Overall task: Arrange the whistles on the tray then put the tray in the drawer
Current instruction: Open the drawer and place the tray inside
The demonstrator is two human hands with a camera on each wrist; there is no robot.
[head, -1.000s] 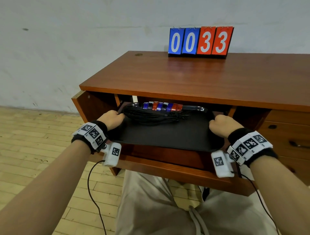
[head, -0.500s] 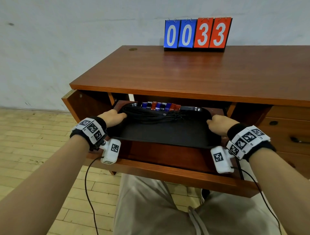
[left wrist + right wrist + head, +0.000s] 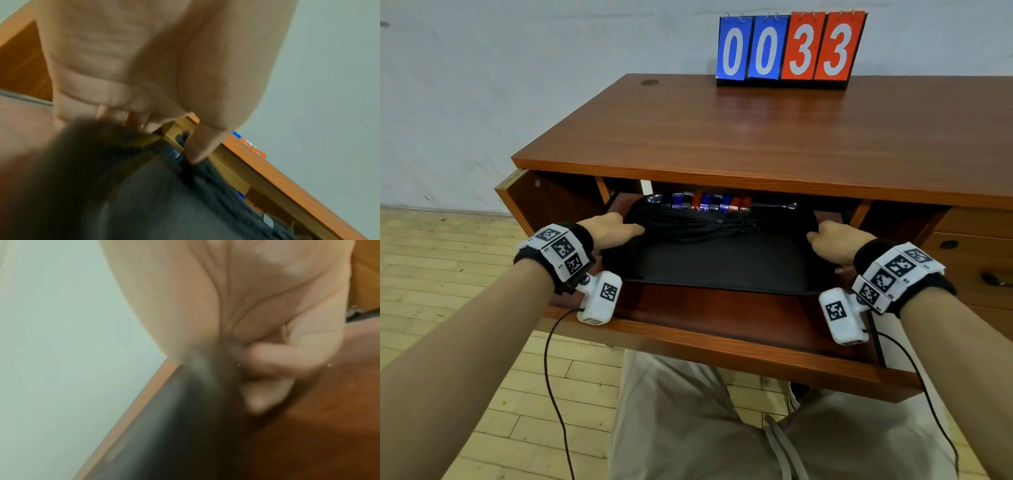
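since before, both hands slid tray toward 12 o'clock into drawer; gripping its ends; whistles could snag under surface.

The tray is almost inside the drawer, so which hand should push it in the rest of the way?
Probably both: the left hand and right hand grip opposite ends of the tray, so neither is better placed.

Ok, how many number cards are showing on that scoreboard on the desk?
4, in one row on the scoreboard at the back of the desk: two blue cards showing 0 on the left, two red cards showing 3 on the right. Others may be flipped behind.
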